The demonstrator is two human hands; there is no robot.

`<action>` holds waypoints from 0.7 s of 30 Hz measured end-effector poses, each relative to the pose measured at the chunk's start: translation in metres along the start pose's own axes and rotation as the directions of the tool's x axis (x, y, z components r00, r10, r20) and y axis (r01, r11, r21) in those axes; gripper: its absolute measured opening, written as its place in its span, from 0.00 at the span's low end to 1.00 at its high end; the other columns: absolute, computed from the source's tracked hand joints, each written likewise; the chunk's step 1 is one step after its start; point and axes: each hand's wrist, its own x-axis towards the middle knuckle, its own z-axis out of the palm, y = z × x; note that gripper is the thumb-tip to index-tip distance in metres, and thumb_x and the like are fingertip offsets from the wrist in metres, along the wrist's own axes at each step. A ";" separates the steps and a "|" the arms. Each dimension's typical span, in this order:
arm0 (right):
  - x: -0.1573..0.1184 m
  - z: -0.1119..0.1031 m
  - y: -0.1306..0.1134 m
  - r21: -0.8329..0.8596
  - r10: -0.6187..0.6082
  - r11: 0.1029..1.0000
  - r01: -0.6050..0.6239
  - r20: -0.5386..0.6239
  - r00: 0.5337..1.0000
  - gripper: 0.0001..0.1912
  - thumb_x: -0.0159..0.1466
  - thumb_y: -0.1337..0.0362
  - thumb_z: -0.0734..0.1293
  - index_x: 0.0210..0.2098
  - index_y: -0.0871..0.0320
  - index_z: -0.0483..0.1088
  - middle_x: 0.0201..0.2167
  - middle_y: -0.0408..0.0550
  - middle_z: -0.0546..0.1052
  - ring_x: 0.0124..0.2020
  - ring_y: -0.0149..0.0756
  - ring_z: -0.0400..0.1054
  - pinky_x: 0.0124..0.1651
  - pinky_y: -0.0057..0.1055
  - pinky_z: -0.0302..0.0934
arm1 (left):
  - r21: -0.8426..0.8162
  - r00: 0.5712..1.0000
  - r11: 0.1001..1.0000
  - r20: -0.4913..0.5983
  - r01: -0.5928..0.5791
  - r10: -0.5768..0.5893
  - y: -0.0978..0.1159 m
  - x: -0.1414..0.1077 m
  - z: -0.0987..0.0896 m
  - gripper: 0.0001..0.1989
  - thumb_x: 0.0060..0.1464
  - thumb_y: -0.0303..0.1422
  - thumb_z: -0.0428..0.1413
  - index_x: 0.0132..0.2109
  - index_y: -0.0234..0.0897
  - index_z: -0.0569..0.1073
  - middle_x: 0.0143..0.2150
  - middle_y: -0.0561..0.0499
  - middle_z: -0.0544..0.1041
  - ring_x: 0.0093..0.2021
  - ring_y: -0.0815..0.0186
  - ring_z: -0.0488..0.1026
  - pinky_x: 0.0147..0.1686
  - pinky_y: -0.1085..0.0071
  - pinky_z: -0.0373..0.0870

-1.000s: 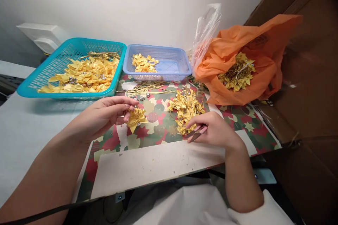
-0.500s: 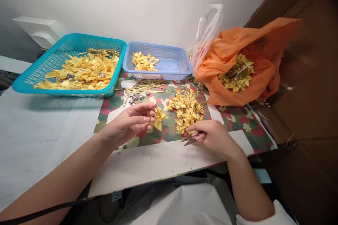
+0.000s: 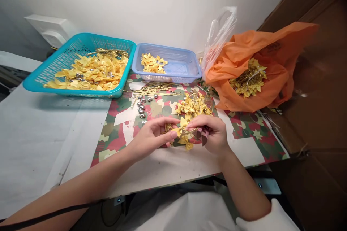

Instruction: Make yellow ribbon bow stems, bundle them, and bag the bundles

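Observation:
My left hand (image 3: 155,135) is closed around yellow fabric flowers (image 3: 185,139) with gold wire stems, the thumb pressed along their left side. My right hand (image 3: 214,133) meets it from the right, thumb and forefinger pinching at a stem or petal; exactly which is hard to see. Tucked in the same palm are small scissors (image 3: 204,135) with pinkish metal showing, blades pointing down. Just behind both hands lies a pile of yellow flowers (image 3: 195,104) on the patterned sheet. Several silver bells (image 3: 141,108) sit to the left of it.
A teal basket (image 3: 127,68) of yellow flowers stands at the back left, beside a smaller blue basket (image 3: 170,77). Gold wires (image 3: 153,89) lie in front of them. An orange bag (image 3: 244,43) holding wired flowers is at the right, near cardboard (image 3: 311,122).
My left hand has moved right with its flower, and the two hands now meet over the sheet. The scissors have swung from pointing left to pointing down. The view has shifted slightly.

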 end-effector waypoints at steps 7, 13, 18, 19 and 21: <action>0.013 0.010 0.002 0.114 -0.017 0.993 0.003 0.115 0.993 0.05 0.64 0.66 0.67 0.32 0.55 0.75 0.29 0.45 0.79 0.29 0.31 0.73 0.31 0.28 0.67 | -0.069 0.988 0.991 -0.115 -0.113 0.105 0.006 0.001 -0.001 0.13 0.46 0.31 0.68 0.41 0.35 0.79 0.29 0.53 0.76 0.26 0.72 0.73 0.25 0.76 0.73; 0.018 0.011 0.001 0.128 0.005 0.992 -0.015 0.074 0.997 0.07 0.65 0.62 0.68 0.31 0.54 0.74 0.24 0.43 0.76 0.27 0.31 0.70 0.29 0.28 0.65 | -0.083 0.979 0.990 -0.180 -0.115 0.099 0.004 0.001 -0.004 0.09 0.45 0.29 0.68 0.35 0.35 0.79 0.28 0.54 0.77 0.25 0.74 0.73 0.25 0.80 0.73; 0.017 0.011 0.002 0.150 0.006 0.989 -0.013 0.050 0.999 0.05 0.64 0.63 0.69 0.31 0.54 0.74 0.25 0.43 0.75 0.27 0.31 0.69 0.28 0.28 0.63 | -0.088 0.972 0.986 -0.201 -0.143 0.123 0.001 0.004 -0.007 0.09 0.44 0.29 0.69 0.34 0.35 0.79 0.28 0.54 0.77 0.26 0.74 0.72 0.24 0.81 0.72; 0.017 0.011 0.002 0.151 0.005 0.988 -0.012 0.046 0.999 0.05 0.64 0.63 0.69 0.31 0.54 0.74 0.25 0.43 0.75 0.27 0.31 0.69 0.29 0.27 0.63 | -0.087 0.971 0.985 -0.204 -0.146 0.126 0.001 0.005 -0.007 0.09 0.43 0.29 0.69 0.34 0.35 0.79 0.28 0.54 0.76 0.26 0.74 0.72 0.24 0.81 0.72; 0.016 0.010 0.002 0.152 0.005 0.988 -0.011 0.040 0.999 0.04 0.64 0.64 0.69 0.31 0.54 0.74 0.25 0.43 0.75 0.28 0.30 0.69 0.29 0.27 0.63 | -0.083 0.970 0.986 -0.206 -0.148 0.128 0.002 0.005 -0.007 0.09 0.43 0.30 0.69 0.34 0.35 0.79 0.28 0.54 0.76 0.26 0.74 0.72 0.24 0.81 0.72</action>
